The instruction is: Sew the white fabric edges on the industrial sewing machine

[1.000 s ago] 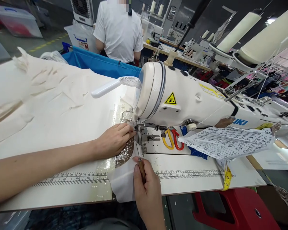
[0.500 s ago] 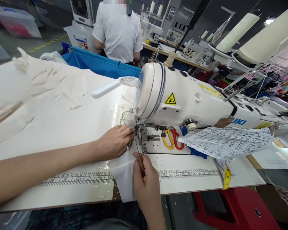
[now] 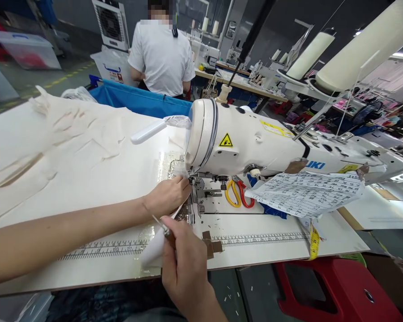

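1. Left hand [image 3: 169, 194]: fingers bunched on the cloth, right by the presser foot [image 3: 192, 180]. Thumb hidden; can't tell if they pinch or just press.
2. Right hand [image 3: 188, 264]: fingers closed around the awl [image 3: 167, 231], handle mostly covered, spike aimed up-left toward the left wrist.
3. Cloth [image 3: 154, 248]: white, runs from under left hand down toward the worktop's [image 3: 258, 223] near edge, partly behind right hand.
4. Machine [image 3: 242, 136]: head just right of left hand. Scissors [image 3: 242, 197] below its arm, paper [image 3: 305, 192] further right.
5. Tape measure [image 3: 314, 243]: hangs below paper.
6. Cream fabric [image 3: 80, 129]: spread far left.
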Motion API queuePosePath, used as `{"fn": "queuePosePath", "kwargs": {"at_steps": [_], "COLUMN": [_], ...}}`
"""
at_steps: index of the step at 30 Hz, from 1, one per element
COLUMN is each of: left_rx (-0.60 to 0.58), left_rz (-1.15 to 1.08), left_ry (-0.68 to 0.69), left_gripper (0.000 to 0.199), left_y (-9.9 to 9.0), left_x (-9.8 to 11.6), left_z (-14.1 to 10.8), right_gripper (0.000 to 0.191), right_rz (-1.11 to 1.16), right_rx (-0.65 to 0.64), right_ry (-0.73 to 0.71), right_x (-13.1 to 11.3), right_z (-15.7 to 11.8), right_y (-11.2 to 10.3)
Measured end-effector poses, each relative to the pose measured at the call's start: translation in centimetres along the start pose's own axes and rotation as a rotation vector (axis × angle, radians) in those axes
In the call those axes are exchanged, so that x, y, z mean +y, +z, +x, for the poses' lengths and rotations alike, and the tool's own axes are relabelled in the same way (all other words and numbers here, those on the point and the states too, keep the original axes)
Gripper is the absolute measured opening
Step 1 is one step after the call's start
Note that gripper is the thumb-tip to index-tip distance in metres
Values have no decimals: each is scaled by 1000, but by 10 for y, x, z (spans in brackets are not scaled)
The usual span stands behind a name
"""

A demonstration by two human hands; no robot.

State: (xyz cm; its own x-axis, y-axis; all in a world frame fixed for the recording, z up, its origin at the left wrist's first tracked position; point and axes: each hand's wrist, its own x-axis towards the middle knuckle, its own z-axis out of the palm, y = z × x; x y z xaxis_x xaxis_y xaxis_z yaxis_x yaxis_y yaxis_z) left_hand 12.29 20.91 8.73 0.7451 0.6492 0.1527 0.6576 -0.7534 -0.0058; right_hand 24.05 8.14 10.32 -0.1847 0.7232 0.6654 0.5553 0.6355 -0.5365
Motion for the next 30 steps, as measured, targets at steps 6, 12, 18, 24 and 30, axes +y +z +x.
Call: {"fn": "queuePosePath", "kwargs": {"at_steps": [6, 12, 18, 24, 30], "left_rx": [250, 235, 199, 173, 181], "left_rz": [-515, -761, -821, -868, -865], "left_ry": [-170, -183, -219, -258, -238], "left_gripper": [17, 25, 29, 28, 28], "left_y": [14, 21, 16, 13, 12], "left_x": [-20, -33, -33, -32, -31], "left_z": [-2, 0, 1, 0, 2], "right_gripper": [29, 42, 44, 46, 45], "right_rz": [-128, -492, -565, -563, -556], "right_rx": [-4, -34, 20, 31, 27], "right_ry": [184, 295, 219, 242, 251], "right_x": [12, 41, 47, 48, 50], "right_z": [-20, -20, -12, -11, -11], "right_y": [-11, -17, -4, -2, 0]}}
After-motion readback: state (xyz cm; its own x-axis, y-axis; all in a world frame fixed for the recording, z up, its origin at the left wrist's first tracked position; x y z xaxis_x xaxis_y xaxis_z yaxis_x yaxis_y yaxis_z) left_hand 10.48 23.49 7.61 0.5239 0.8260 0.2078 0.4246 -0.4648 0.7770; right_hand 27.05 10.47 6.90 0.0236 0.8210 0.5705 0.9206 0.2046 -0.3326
